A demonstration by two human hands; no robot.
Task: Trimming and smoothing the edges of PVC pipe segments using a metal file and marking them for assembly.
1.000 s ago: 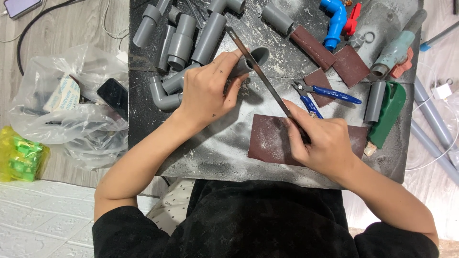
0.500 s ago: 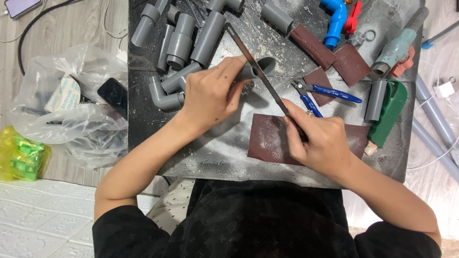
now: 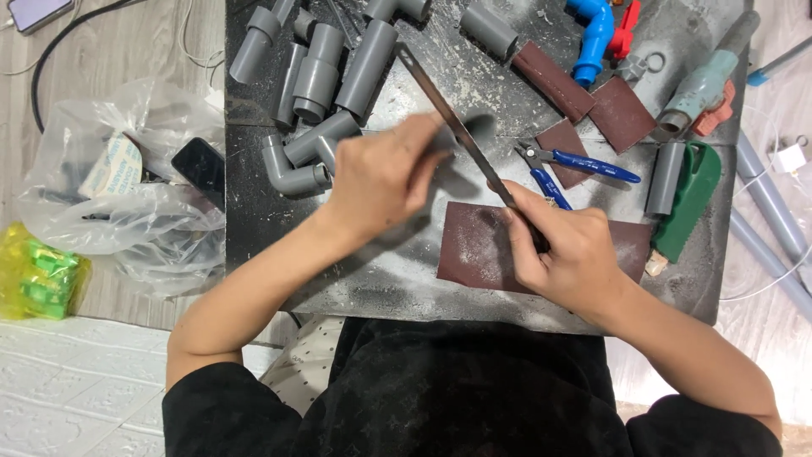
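My left hand grips a short grey pipe piece and presses it onto the dusty dark work board; only the pipe's open end shows past my fingers. My right hand holds the near end of a long thin metal saw blade, which runs diagonally up and left across the pipe. Under my right hand lies a brown sheet of sandpaper.
Several grey pipes and elbows lie at the board's far left. Blue-handled cutters, more sandpaper pieces, a blue elbow, a green tool and a grey valve sit right. Plastic bags and a phone lie left.
The blade has slid along the pipe, and my left hand has shifted slightly over the fitting. My right hand stays on the blade's near end.
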